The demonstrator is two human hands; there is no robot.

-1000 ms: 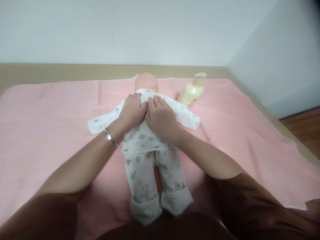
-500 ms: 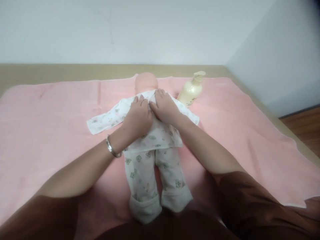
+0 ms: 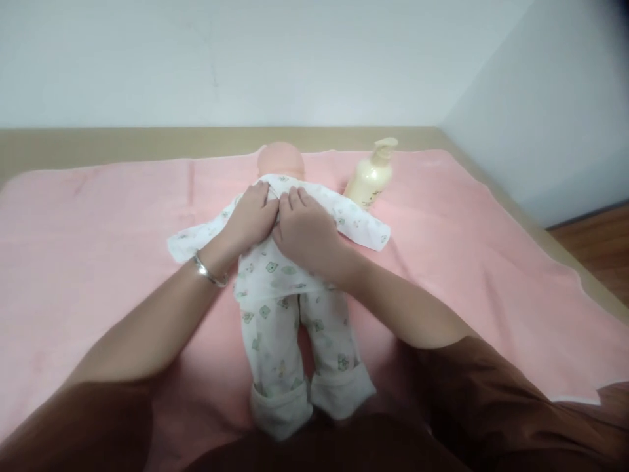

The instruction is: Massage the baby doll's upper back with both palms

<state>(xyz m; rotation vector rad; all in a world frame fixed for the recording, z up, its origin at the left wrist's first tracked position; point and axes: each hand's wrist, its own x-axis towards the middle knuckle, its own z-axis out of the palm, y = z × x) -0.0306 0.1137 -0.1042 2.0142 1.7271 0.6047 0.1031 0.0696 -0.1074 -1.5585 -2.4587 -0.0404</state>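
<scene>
A baby doll lies on a pink cloth with its head away from me; no face shows. It wears a white shirt with small green prints and matching trousers with wide turned-up cuffs. My left hand, with a silver bangle at its wrist, rests on the upper part of the shirt, fingers stretched toward the head. Right beside it, my right hand lies on the shirt with its fingers extended and the thumb side close to the left thumb. Neither hand appears to grasp anything.
A cream-coloured pump bottle stands tilted in view beyond the doll's right-hand sleeve. The pink cloth covers most of a tan surface. Pale walls rise behind and at the right, with brown flooring at the far right.
Both hands have shifted left on the shirt. My right hand has come down toward me, and my left hand has moved slightly up. The shirt's right-hand sleeve shows more.
</scene>
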